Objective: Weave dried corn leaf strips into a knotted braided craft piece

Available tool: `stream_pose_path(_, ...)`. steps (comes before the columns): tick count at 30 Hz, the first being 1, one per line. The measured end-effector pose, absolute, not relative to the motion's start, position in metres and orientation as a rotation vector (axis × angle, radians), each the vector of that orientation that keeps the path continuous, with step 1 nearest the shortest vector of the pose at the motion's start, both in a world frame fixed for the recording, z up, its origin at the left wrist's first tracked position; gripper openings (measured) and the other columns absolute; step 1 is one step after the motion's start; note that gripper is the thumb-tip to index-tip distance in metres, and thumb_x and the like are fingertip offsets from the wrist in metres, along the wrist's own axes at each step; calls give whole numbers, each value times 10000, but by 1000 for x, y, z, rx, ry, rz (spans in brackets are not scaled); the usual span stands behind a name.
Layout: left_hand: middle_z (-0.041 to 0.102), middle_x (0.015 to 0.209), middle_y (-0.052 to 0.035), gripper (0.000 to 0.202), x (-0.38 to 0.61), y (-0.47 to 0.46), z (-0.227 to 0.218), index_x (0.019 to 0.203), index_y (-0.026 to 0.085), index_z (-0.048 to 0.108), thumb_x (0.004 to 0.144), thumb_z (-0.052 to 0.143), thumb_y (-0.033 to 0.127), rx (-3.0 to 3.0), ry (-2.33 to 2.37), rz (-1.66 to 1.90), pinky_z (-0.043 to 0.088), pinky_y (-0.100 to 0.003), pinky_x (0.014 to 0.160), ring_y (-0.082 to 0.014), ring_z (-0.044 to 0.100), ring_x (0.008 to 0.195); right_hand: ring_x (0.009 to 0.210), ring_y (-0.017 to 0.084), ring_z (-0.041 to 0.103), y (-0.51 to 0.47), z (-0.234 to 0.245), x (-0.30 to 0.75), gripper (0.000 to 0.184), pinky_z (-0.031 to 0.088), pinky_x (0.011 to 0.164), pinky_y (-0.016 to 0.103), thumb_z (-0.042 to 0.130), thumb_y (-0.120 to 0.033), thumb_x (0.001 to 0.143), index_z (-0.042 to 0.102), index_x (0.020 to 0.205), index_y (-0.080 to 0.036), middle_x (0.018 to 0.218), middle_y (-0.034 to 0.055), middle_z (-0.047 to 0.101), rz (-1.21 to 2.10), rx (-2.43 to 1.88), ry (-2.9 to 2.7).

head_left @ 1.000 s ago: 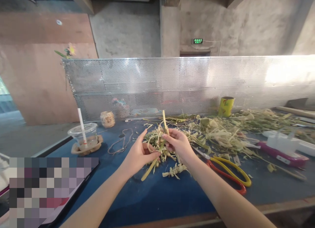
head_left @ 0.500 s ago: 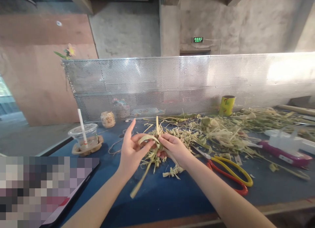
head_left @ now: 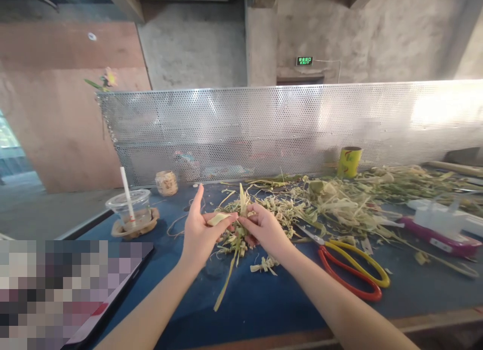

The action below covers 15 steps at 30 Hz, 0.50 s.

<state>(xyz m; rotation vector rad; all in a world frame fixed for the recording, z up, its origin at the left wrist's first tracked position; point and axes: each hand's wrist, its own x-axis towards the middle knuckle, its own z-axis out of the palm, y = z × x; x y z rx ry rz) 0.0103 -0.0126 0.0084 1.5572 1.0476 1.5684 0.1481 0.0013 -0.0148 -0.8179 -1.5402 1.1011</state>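
Note:
Both hands meet over the blue table at its middle, working pale dried plant strips. My left hand [head_left: 202, 229] pinches a flat, pale leaf strip [head_left: 219, 218] between thumb and fingers, its index finger pointing up. My right hand [head_left: 267, 231] is closed on the same bunch, where strips cross; the exact grip is partly hidden. One strip end [head_left: 242, 195] stands upright between the hands, and a long narrow strip [head_left: 226, 284] hangs down toward me. Behind and under the hands lies a heap of curled plant scraps [head_left: 287, 209]. A small knotted scrap [head_left: 264, 265] rests by my right wrist.
Scissors [head_left: 352, 269] with one red and one yellow handle lie right of my right forearm. Farther right are a purple-and-white container [head_left: 439, 239] and a yellow roll [head_left: 349, 162]. At left stand a plastic cup [head_left: 134, 209] with a straw, a small jar [head_left: 166, 183] and a blurred-out screen [head_left: 75, 294].
The looped strip at my left hand now lies flatter, drawn down toward the fingertips. The hanging strip's lower end has swung right. Both hands stay close together.

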Motion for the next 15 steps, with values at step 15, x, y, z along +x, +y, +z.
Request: stream_pose_path(15,675,932,-86,811,7,-6,0,1364,191,226,674,650,245,1807,1037,1281,492,-284,598,-146,583,613,294,53,381,0,-18,146,138,273,316,149,434,-186,788,311,742,-226,434,-128,393,1016,-886,-1565)
